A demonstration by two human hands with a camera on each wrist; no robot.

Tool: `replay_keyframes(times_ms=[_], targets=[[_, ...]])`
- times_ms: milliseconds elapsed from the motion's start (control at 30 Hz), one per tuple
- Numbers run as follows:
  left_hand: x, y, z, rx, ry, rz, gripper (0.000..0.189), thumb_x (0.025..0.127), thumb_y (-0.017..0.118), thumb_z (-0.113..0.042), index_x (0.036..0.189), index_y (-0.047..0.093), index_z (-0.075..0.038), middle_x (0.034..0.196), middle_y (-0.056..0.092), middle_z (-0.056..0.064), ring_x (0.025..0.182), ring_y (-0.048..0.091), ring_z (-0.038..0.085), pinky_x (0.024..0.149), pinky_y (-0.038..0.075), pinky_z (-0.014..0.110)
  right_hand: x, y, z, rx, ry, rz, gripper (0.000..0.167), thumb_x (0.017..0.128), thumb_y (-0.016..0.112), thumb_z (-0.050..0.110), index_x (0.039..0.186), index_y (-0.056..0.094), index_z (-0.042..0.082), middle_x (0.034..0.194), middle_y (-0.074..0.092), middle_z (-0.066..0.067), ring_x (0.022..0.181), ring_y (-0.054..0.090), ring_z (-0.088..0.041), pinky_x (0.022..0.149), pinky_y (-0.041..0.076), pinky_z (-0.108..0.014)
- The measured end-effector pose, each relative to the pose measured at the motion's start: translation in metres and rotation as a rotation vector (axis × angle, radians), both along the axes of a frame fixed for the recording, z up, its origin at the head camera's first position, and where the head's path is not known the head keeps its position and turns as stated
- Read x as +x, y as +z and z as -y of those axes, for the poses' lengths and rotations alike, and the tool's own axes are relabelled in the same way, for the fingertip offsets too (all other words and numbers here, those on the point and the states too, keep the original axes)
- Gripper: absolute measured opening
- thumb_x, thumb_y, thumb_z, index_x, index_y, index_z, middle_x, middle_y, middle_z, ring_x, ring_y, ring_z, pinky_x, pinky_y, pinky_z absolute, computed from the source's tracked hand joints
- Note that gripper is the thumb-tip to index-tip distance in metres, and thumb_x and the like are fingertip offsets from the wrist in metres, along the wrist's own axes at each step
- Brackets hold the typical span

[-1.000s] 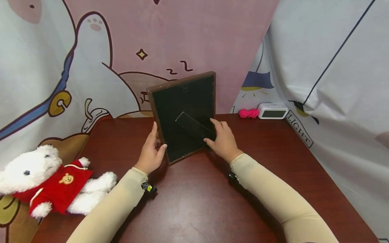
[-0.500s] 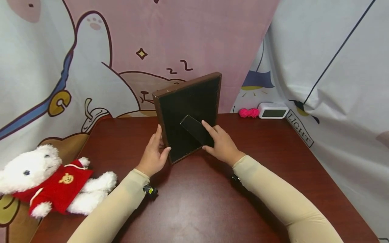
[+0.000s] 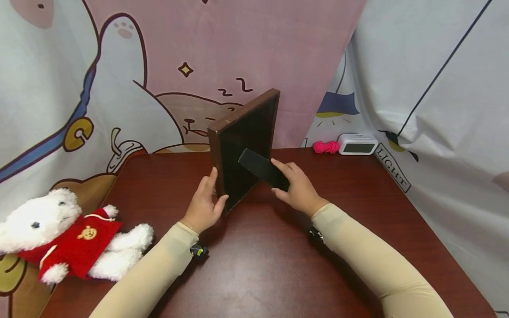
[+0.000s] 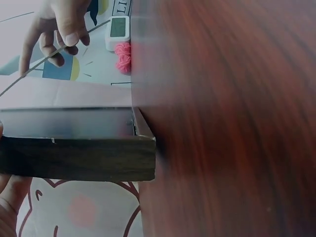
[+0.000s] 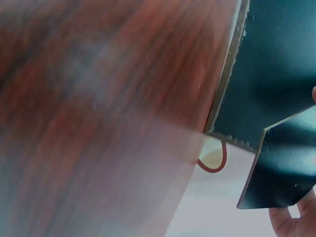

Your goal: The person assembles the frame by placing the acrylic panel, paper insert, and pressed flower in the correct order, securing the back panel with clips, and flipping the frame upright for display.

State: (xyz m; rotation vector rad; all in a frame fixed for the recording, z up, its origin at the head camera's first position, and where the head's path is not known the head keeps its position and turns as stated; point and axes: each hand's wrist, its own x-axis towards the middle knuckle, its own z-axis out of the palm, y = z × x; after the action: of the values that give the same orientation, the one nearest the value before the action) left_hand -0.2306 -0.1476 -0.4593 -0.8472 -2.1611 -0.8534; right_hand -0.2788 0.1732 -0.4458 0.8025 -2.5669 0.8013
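Note:
A picture frame (image 3: 250, 132) with a brown rim and black back stands on the table, its back turned toward the right. My left hand (image 3: 203, 205) grips its near left side, thumb at the back edge and fingers on the outer side. From the back juts a black stand leg (image 3: 262, 168), angled away from the panel. My right hand (image 3: 300, 190) pinches this leg near its free end. In the left wrist view the leg shows edge-on between the right thumb and fingers. The frame's front is hidden.
A white plush bear (image 3: 79, 236) in a red top lies at the left of the table (image 3: 254, 274). At the back right sit a pink yarn bundle (image 3: 326, 147) and a white digital clock (image 3: 358, 144). A printed curtain (image 3: 278, 53) hangs behind.
The picture frame has turned so its back faces further right, showing more of its left side. The stand leg has swung out from the back with my right hand. Both hands have shifted slightly right.

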Motion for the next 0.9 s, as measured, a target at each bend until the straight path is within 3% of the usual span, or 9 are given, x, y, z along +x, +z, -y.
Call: replay_keyframes(times_ms=[200, 367, 733, 900], targets=[[0.002, 0.002, -0.003, -0.059, -0.024, -0.081, 0.125, 0.085, 0.081, 0.001, 0.17, -0.002, -0.038, 0.101, 0.049, 0.017, 0.068, 0.043, 0.016, 0.055, 0.049, 0.031, -0.003, 0.001, -0.009, -0.053, 0.021, 0.053, 0.092, 0.085, 0.089, 0.017, 0.163, 0.042, 0.028, 0.132, 0.059, -0.012, 0.113, 0.06, -0.027, 0.099, 0.057, -0.051], [0.001, 0.001, -0.003, -0.098, -0.038, -0.131, 0.124, 0.084, 0.081, 0.001, 0.17, 0.001, -0.039, 0.096, 0.048, 0.016, 0.068, 0.039, 0.016, 0.053, 0.044, 0.032, -0.005, 0.001, -0.015, -0.046, 0.048, 0.063, 0.091, 0.085, 0.089, 0.017, 0.162, 0.043, 0.027, 0.134, 0.06, -0.012, 0.114, 0.061, -0.027, 0.099, 0.057, -0.051], [0.002, -0.003, -0.007, -0.194, -0.01, -0.097, 0.117, 0.088, 0.079, -0.001, 0.169, 0.008, -0.046, 0.092, 0.051, 0.012, 0.07, 0.046, 0.016, 0.058, 0.046, 0.033, -0.011, -0.007, -0.025, 0.011, 0.054, 0.164, 0.091, 0.086, 0.088, 0.015, 0.162, 0.041, 0.025, 0.14, 0.059, -0.011, 0.115, 0.06, -0.027, 0.102, 0.055, -0.052], [0.002, -0.005, -0.012, -0.221, 0.009, -0.096, 0.114, 0.088, 0.08, -0.002, 0.169, 0.013, -0.046, 0.09, 0.052, 0.012, 0.07, 0.049, 0.019, 0.058, 0.046, 0.034, -0.016, -0.008, -0.024, 0.045, 0.038, 0.186, 0.09, 0.086, 0.087, 0.015, 0.162, 0.039, 0.02, 0.152, 0.054, -0.011, 0.128, 0.057, -0.03, 0.113, 0.047, -0.053]])
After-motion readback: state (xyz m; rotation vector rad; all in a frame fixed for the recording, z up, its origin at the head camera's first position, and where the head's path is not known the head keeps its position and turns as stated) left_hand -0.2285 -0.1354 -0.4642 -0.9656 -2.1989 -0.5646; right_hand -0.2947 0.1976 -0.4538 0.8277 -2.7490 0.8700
